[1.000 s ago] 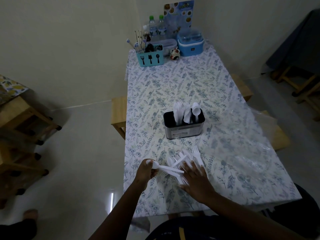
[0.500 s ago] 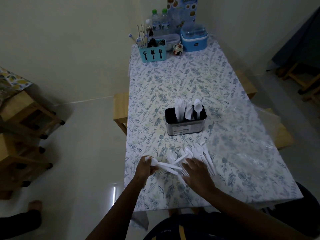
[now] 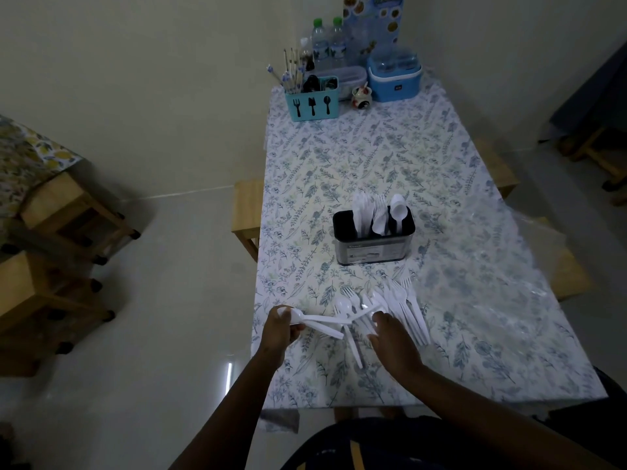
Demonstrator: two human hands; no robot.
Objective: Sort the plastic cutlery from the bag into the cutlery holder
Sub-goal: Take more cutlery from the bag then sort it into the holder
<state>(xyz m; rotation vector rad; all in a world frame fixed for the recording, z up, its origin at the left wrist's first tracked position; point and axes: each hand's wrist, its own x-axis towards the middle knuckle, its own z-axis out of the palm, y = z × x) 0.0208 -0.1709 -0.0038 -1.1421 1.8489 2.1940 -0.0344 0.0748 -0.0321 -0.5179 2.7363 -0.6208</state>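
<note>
A pile of white plastic cutlery (image 3: 397, 305) lies on the flowered tablecloth near the table's front edge, forks fanned out to the right. My left hand (image 3: 280, 330) grips a few white spoons (image 3: 317, 322) by their bowl ends at the table's left edge, their handles pointing right. Over the pile, my right hand (image 3: 393, 340) touches the pieces with its fingers; what it holds, if anything, is hidden. Behind the pile stands the black and silver cutlery holder (image 3: 373, 245) with white knives, forks and spoons upright in it. A clear plastic bag (image 3: 529, 239) lies crumpled at the right.
At the table's far end stand a turquoise cutlery caddy (image 3: 312, 101), water bottles (image 3: 327, 42), a blue lidded container (image 3: 395, 79) and a small jar (image 3: 361, 98). Wooden stools (image 3: 246, 215) sit along both sides; more wooden furniture (image 3: 61, 232) is at the left.
The head view has shifted down and closer. My left hand keeps its spoons, and my right hand has spread the pile, fanning forks to the right.
</note>
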